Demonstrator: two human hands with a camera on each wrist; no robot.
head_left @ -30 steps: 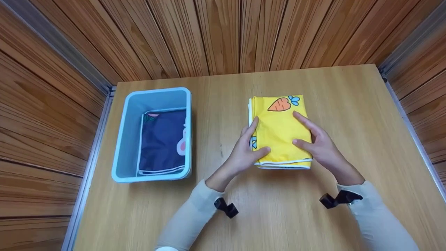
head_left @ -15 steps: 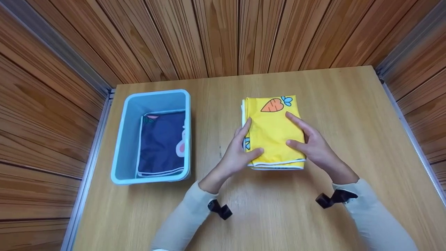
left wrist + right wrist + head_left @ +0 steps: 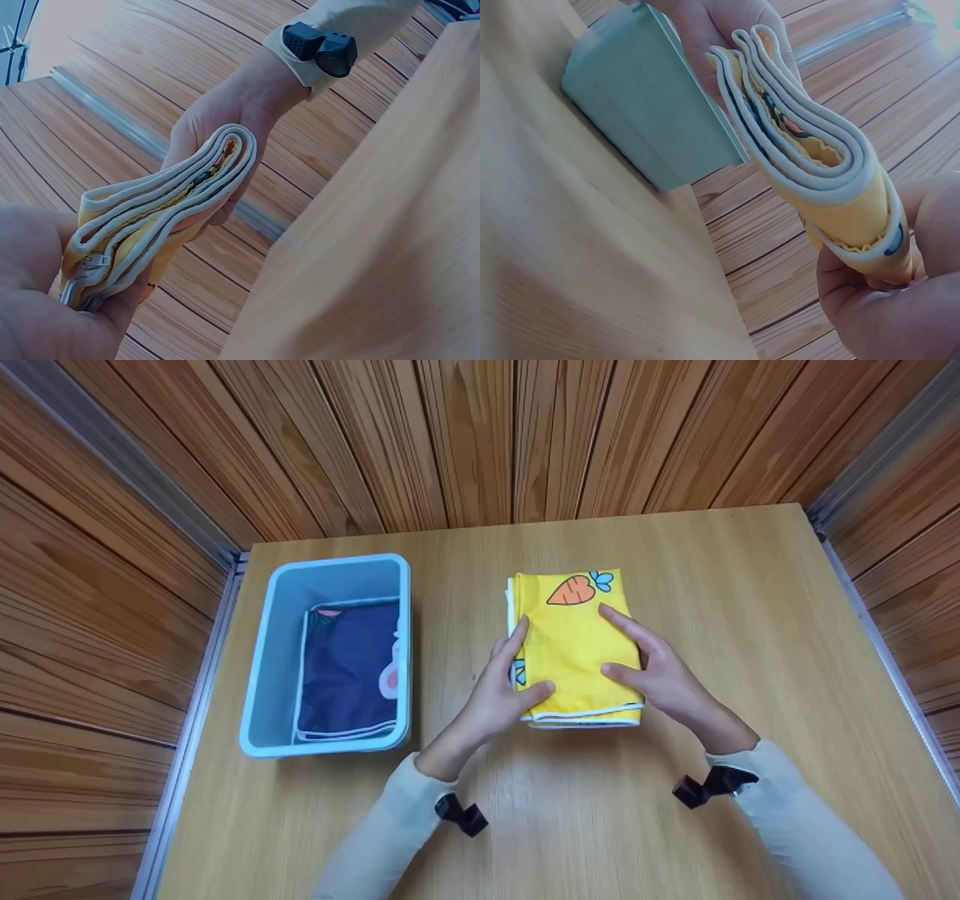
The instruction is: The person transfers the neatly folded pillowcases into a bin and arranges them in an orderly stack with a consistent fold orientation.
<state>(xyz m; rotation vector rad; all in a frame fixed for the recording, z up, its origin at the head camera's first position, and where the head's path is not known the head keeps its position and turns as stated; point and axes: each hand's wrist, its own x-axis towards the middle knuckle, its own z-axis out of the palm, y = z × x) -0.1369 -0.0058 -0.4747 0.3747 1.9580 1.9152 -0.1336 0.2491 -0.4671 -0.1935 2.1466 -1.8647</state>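
A folded yellow cloth cover [image 3: 574, 652] with white piping and a carrot print is held up off the table between both hands. My left hand [image 3: 499, 686] grips its left edge, thumb on top. On the right edge my right hand [image 3: 664, 675] grips it, thumb and forefinger on the upper face. The left wrist view shows the stacked layers of the cover [image 3: 161, 202] edge-on, with a small zip pull [image 3: 95, 261] near my left hand. In the right wrist view the layers of the cover [image 3: 810, 165] curve round in a fold.
A light blue plastic bin [image 3: 259, 660] stands on the left of the wooden table [image 3: 570, 825]. Inside it lies a folded navy cloth [image 3: 349, 667] with white piping and a rabbit print. Wood-panelled walls [image 3: 480, 435] enclose the table at the back and sides.
Both hands have moved left with the yellow cover, a short way towards the bin. Their grip looks the same. The bin and the navy cloth have stayed in place.
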